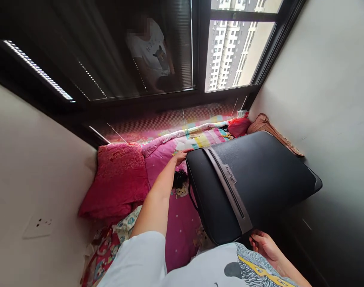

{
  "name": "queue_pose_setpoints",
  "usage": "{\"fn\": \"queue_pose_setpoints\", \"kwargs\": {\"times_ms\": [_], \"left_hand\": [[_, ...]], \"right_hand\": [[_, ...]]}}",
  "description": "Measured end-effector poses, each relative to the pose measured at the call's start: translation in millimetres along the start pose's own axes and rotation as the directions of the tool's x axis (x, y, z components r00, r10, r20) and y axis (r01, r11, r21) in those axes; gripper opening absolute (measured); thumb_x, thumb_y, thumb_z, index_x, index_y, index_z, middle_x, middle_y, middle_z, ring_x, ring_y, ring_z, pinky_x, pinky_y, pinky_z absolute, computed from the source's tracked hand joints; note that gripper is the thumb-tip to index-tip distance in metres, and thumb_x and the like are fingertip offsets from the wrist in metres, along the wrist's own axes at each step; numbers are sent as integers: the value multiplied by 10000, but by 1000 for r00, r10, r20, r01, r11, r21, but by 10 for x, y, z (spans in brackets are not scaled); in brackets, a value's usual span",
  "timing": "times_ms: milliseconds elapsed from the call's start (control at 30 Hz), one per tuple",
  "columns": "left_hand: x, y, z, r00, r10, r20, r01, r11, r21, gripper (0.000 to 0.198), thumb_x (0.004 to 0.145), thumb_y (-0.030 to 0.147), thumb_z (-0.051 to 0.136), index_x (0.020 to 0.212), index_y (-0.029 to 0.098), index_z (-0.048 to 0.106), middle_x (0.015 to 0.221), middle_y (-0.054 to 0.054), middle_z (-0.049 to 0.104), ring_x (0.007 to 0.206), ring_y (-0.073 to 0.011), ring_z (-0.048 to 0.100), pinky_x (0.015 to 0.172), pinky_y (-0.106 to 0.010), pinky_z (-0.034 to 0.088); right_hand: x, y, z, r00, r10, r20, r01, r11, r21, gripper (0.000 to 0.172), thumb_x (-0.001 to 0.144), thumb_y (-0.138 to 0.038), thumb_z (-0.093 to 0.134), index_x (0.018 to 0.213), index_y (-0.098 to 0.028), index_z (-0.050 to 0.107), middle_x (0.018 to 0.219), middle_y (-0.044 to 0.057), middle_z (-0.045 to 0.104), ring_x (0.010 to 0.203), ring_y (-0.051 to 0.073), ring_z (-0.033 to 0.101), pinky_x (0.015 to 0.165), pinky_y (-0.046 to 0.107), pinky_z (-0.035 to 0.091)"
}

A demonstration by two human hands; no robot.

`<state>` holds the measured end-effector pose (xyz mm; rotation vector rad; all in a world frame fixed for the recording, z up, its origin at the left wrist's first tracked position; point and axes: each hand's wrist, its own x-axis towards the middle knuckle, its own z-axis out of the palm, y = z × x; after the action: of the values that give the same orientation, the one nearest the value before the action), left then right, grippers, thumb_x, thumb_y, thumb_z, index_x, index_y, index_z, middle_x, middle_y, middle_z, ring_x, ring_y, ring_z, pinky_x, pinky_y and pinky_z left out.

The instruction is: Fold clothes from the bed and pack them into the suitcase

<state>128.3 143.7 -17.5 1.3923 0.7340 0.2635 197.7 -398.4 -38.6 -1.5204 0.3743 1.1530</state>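
A large black soft suitcase (pixel 268 171) with a grey-brown zipped band (pixel 223 179) lies on its back, tilted, on the bedding. My left hand (pixel 182 155) grips its far left corner, with the fingertips partly hidden behind the edge. At the near edge, just beside the lower end of the band, my right hand (pixel 262 244) has its fingers curled and pinched together. A small dark piece shows at those fingertips, too little to name. The suitcase's side handle (pixel 193 197) hangs along its left side. A black frilly item (pixel 180 179) lies left of the suitcase.
Pink patterned bedding (pixel 182 231) covers the window seat. A red cushion (pixel 119 179) leans at the left wall; a brown cushion (pixel 261 121) and a red bundle (pixel 240 126) sit behind the suitcase. Dark-framed windows (pixel 241 52) are ahead, walls on both sides.
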Motion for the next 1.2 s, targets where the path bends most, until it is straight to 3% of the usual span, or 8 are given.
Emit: {"fn": "queue_pose_setpoints", "kwargs": {"times_ms": [200, 367, 433, 567, 833, 933, 1067, 1200], "left_hand": [[484, 162, 9, 955, -77, 287, 55, 995, 83, 300, 1036, 147, 484, 1219, 34, 693, 1148, -140, 784, 1010, -203, 694, 922, -331, 550], [921, 306, 113, 858, -199, 473, 104, 970, 220, 270, 881, 133, 655, 1134, 83, 735, 1005, -91, 803, 856, -165, 687, 821, -287, 560], [1070, 331, 82, 827, -191, 529, -4, 938, 346, 243, 848, 196, 694, 1065, 107, 754, 950, -70, 797, 834, -158, 677, 805, -266, 547], [1277, 291, -57, 791, -129, 598, -318, 748, 582, 277, 867, 361, 667, 856, 99, 756, 717, -29, 709, 697, -145, 599, 713, -232, 492], [1280, 57, -150, 795, 53, 605, -501, 619, 604, 291, 848, 233, 576, 1010, 110, 784, 925, -67, 760, 862, -167, 635, 848, -251, 505], [1295, 46, -122, 786, 116, 608, -564, 538, 626, 263, 807, 161, 579, 957, 113, 789, 901, -61, 733, 848, -171, 636, 858, -276, 513], [1354, 115, -43, 746, 201, 635, -655, 393, 645, 175, 829, 112, 582, 788, 165, 744, 817, -42, 665, 863, -184, 607, 880, -285, 495], [1345, 129, -60, 691, 237, 683, -722, 275, 634, 243, 880, 57, 530, 798, 198, 710, 845, -52, 660, 903, -187, 595, 911, -277, 480]], "right_hand": [[-43, 21, 108, 996, 37, -86, -36, 999, 11, 254, 459, -230, 763, 597, -250, 551, 603, 21, 588, 477, 113, 487, 415, 235, 386], [-81, 40, 145, 992, 85, -88, -76, 992, 99, 308, 499, -222, 824, 653, -196, 559, 594, -6, 582, 472, 57, 478, 438, 168, 378], [-88, 65, 148, 991, 93, -100, -80, 988, 130, 352, 503, -229, 849, 672, -186, 544, 590, -18, 585, 479, 47, 484, 443, 146, 366], [-90, 108, 124, 989, 80, -128, -58, 984, 168, 425, 506, -259, 878, 672, -191, 493, 580, -29, 584, 474, 43, 477, 433, 134, 343], [-103, 84, 88, 986, 129, -109, -111, 981, 158, 410, 535, -258, 899, 698, -188, 529, 600, -30, 603, 470, 50, 493, 436, 143, 374], [-76, 128, 68, 988, 119, -97, -102, 980, 169, 417, 529, -246, 908, 693, -189, 529, 598, -31, 605, 463, 48, 494, 430, 137, 366], [-42, 185, 39, 991, 99, -94, -81, 980, 182, 423, 535, -241, 910, 694, -197, 520, 600, -33, 608, 468, 50, 506, 439, 137, 381], [-35, 192, 69, 990, 83, -114, -65, 986, 152, 381, 550, -250, 861, 707, -206, 516, 599, -37, 598, 460, 58, 499, 432, 150, 378]]}}
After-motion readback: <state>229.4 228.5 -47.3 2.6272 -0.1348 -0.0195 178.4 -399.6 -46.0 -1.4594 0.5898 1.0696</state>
